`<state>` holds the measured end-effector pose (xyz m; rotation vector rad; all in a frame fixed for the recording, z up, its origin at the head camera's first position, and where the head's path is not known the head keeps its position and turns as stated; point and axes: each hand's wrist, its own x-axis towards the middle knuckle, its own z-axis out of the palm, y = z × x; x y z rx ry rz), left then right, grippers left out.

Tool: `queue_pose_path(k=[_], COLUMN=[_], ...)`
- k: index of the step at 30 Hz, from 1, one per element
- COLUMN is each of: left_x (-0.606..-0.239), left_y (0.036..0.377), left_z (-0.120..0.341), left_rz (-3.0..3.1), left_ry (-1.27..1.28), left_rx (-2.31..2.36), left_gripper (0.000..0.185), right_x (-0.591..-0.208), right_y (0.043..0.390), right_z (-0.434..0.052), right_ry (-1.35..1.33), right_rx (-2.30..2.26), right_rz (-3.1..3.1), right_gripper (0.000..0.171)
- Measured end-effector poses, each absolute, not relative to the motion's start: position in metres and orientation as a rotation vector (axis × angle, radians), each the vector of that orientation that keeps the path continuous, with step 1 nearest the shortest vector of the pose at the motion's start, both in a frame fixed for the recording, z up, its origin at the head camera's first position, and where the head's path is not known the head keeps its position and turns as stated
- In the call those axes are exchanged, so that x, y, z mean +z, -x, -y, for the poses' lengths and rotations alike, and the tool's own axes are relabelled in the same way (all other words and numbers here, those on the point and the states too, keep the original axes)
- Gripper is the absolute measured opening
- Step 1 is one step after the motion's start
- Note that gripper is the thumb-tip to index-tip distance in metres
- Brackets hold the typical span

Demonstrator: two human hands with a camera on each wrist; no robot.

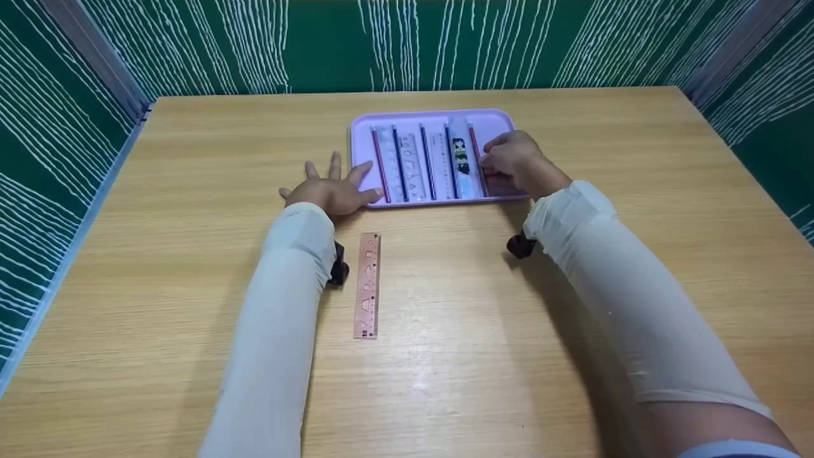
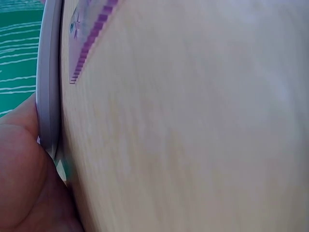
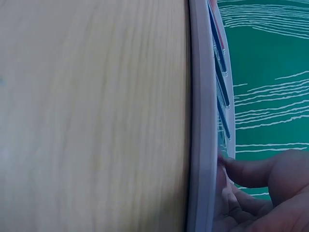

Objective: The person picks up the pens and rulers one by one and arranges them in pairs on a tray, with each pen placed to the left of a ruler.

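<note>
A lavender tray (image 1: 362, 127) lies at the table's middle back. It holds several pens and pencils set between clear rulers (image 1: 407, 166). My left hand (image 1: 331, 189) lies flat on the table with fingers spread, its thumb against the tray's left front edge (image 2: 48, 87). My right hand (image 1: 512, 162) is over the tray's right side. Its curled fingers (image 3: 248, 173) pinch a red pencil (image 1: 474, 141) at the far right. A copper ruler (image 1: 367, 285) lies on the table beside my left forearm.
The wooden table (image 1: 572, 318) is walled by green panels with white streaks (image 1: 63, 127) at the left, back and right. Both forearms wear pale sleeves with a dark wrist mount (image 1: 520, 245) under each.
</note>
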<state>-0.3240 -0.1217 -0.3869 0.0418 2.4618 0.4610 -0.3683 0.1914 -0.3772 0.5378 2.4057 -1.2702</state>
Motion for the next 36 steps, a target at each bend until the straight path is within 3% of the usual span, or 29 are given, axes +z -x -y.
queue_pose_path(k=[17, 36], left_x=[-0.382, -0.387], left_y=[0.324, 0.324], left_z=[0.120, 0.121], left_rz=[-2.466, -2.466], left_ry=[-0.041, -0.032], left_rx=[0.453, 0.458], left_gripper=[0.076, 0.078], right_x=[-0.367, -0.364], right_y=[0.354, 0.298], right_z=[-0.194, -0.164], right_ry=[-0.498, -0.227], right_rx=[-1.413, -1.598], right_rz=[-2.356, -2.220], right_gripper=[0.046, 0.057])
